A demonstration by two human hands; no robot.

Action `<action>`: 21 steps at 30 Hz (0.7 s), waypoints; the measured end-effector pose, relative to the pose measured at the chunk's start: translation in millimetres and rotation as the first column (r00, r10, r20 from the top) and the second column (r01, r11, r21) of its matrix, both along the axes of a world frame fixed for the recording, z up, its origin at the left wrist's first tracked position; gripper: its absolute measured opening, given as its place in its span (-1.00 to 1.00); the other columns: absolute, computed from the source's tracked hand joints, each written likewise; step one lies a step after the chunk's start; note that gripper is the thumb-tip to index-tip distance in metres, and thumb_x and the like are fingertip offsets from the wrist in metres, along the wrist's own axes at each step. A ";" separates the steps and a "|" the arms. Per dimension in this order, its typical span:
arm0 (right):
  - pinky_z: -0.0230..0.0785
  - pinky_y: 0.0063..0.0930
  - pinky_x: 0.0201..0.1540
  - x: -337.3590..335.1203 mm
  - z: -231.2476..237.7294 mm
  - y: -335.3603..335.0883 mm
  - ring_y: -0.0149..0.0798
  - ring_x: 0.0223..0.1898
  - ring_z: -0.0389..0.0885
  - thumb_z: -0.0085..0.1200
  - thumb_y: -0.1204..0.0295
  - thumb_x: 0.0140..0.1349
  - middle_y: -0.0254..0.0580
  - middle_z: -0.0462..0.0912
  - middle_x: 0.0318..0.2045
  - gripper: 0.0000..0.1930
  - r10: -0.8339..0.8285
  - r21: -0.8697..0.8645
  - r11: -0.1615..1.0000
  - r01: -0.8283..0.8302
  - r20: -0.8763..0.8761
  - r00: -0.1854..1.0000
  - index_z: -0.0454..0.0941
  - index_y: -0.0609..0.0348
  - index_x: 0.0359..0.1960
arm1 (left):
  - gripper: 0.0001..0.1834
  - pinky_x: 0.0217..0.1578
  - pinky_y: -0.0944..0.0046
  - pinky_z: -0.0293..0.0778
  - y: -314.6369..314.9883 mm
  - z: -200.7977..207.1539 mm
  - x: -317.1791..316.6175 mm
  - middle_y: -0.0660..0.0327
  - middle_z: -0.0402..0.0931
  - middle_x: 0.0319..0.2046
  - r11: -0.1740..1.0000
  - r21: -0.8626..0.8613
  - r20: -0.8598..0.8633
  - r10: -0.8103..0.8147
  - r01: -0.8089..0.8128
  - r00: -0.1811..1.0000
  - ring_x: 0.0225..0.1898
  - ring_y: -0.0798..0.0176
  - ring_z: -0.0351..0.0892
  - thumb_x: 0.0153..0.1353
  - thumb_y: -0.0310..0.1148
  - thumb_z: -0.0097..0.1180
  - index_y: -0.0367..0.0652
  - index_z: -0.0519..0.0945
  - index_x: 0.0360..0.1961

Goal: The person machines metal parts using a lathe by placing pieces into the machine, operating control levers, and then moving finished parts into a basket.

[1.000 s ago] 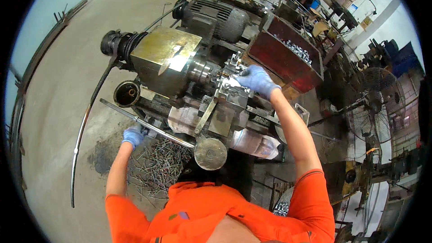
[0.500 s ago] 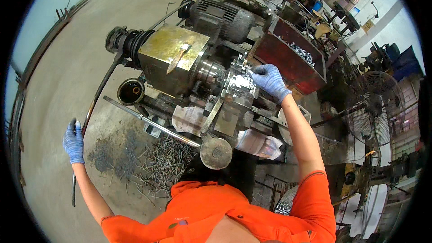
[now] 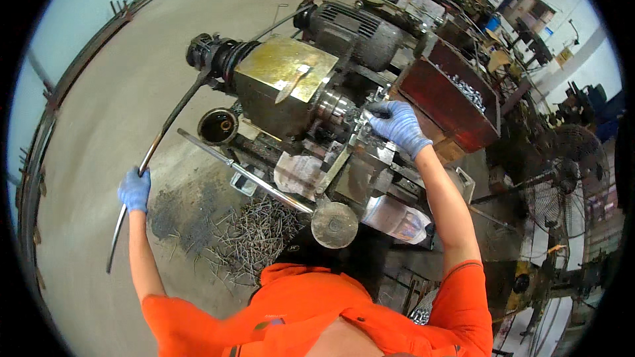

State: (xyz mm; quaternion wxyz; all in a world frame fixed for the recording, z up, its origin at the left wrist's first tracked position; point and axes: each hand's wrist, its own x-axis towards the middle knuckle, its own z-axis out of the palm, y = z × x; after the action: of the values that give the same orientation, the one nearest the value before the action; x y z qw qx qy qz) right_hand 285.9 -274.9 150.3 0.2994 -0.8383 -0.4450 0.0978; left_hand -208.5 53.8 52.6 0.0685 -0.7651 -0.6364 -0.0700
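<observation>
My left hand point(image 3: 135, 190), in a blue knit glove, is closed round a long bent metal lever point(image 3: 170, 119) that runs up to the left end of the lathe's headstock point(image 3: 271, 102). My right hand point(image 3: 402, 127), gloved alike, reaches over the tool slide just right of the chuck point(image 3: 335, 106). Its fingers are pinched together by small shiny metal; what they hold is too small to make out. A brush point(image 3: 293, 84) with a wooden handle lies on top of the headstock. Nearer me are a long steel bar handle point(image 3: 248, 173) and a round metal disc point(image 3: 335, 225).
Behind my right hand stands a rusty red bin point(image 3: 440, 96) of small metal parts. A heap of metal shavings point(image 3: 254, 238) lies on the floor below the lathe. An electric motor point(image 3: 354, 33) sits behind the headstock, and a caged fan point(image 3: 562, 178) stands at the right.
My left hand was open beside the lever and has now closed on it; the lever's lower end has swung left. My right hand has shifted relative to the slide, nearer the chuck. The view has turned slightly.
</observation>
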 end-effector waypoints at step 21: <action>0.39 -0.19 -0.15 -41.5 -5.5 54.8 0.07 -0.27 0.55 0.10 0.02 -0.01 0.02 0.60 -0.35 -0.56 0.186 -0.309 0.948 -0.074 0.351 0.918 0.55 0.08 -0.23 | -0.53 -0.29 -0.01 0.44 -126.1 22.6 43.5 -0.03 0.57 -0.43 0.972 -0.234 0.176 0.055 -0.012 0.983 -0.34 -0.09 0.57 -0.02 0.12 0.08 -0.12 0.56 -0.43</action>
State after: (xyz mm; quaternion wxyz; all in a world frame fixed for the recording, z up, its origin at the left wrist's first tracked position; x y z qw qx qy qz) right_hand 244.4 -220.1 144.8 0.0754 -0.8442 -0.5303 0.0195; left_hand -165.1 -72.3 75.2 -0.0787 -0.7473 -0.6567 -0.0634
